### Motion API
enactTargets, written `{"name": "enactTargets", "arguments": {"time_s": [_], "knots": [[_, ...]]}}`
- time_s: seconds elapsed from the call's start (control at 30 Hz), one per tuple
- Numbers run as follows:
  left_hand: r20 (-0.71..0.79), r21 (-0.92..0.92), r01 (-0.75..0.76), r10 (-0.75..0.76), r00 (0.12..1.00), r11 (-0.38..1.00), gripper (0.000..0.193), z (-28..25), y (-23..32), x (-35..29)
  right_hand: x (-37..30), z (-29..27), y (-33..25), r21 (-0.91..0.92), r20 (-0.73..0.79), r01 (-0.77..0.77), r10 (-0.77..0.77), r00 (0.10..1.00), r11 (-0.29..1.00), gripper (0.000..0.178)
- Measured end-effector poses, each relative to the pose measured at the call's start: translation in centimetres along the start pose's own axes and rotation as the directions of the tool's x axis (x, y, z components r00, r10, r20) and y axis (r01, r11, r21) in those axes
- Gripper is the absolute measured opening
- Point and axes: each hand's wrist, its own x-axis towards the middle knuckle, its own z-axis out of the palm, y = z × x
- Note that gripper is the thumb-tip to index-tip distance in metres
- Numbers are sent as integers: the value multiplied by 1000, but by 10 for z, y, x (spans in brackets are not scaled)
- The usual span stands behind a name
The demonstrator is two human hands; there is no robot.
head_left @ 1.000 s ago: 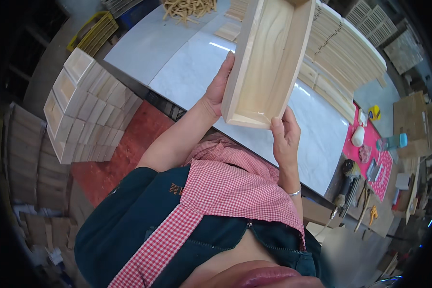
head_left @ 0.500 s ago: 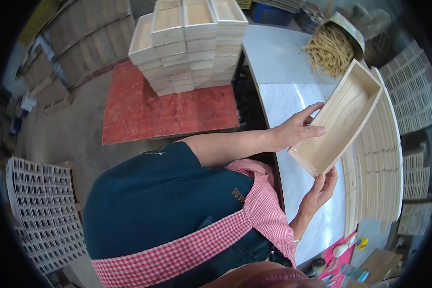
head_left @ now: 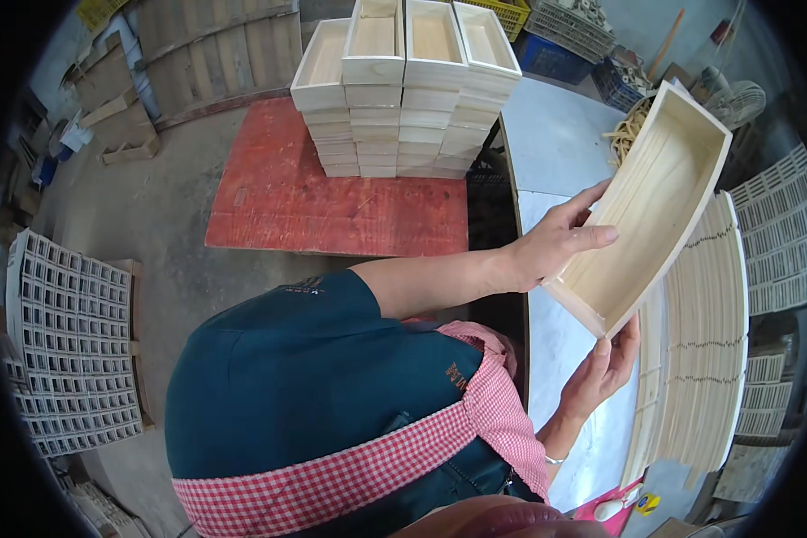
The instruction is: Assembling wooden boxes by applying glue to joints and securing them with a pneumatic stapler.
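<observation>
A long, shallow, open-topped wooden box (head_left: 656, 211) of pale wood is held tilted above the white-topped table (head_left: 547, 359). My left hand (head_left: 560, 238) grips its near left side, thumb inside over the rim and fingers on the outside. Under the lower corner, my right hand (head_left: 603, 368) supports the box with bent fingers; part of that grip is hidden behind the wood. A tan pile of curled strips (head_left: 630, 133) lies behind the box, mostly covered by it.
Stacked wooden boxes (head_left: 374, 70) stand on a red board (head_left: 332, 215) to the left of the table. Closely packed pale wooden slats (head_left: 704, 359) line the table's right side. A white gridded stack (head_left: 76, 336) stands at far left, and a yellow crate (head_left: 502, 16) at the back.
The whole view has shifted, so the stacked boxes appear further right. Both hands still hold the box, which now hides more of the tan strips and their container.
</observation>
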Motion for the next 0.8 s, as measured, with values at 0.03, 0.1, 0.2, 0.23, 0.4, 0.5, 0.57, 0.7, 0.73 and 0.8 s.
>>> {"name": "enactTargets", "arguments": {"time_s": [0.03,0.1,0.2,0.23,0.4,0.5,0.57,0.7,0.73,0.8], "knots": [[-2,15,-23,23,1000,1000,75,3,-2,-1,-2,-2,1,3,-13,-3,3,1000,1000,68],[-3,46,-69,69,998,997,75,9,-6,-4,-5,-5,4,9,-41,-9,9,999,1000,68],[13,69,-115,114,993,991,75,12,-8,-4,-8,-6,2,13,-63,0,1,998,1000,69],[30,74,-141,140,990,987,75,13,-8,-3,-8,-5,-1,13,-72,14,-13,997,1000,69],[23,52,-109,108,994,993,74,14,0,-3,-9,3,-19,4,-73,-14,14,997,1000,69],[-85,39,-20,23,996,999,68,4,15,-7,-12,7,-21,-2,-42,-73,73,996,997,69],[-192,79,-35,49,980,996,48,-11,41,-9,-13,4,-13,-2,7,-49,49,999,999,66],[-480,280,-158,280,831,947,29,-97,144,-19,-16,0,9,-23,32,-99,100,994,995,60],[-594,455,-116,398,699,883,39,-105,181,-27,-20,-3,14,-40,30,-164,165,986,986,57],[-608,622,-61,531,590,780,50,-168,256,-49,-29,-4,23,-79,28,-286,289,957,955,52]]}}
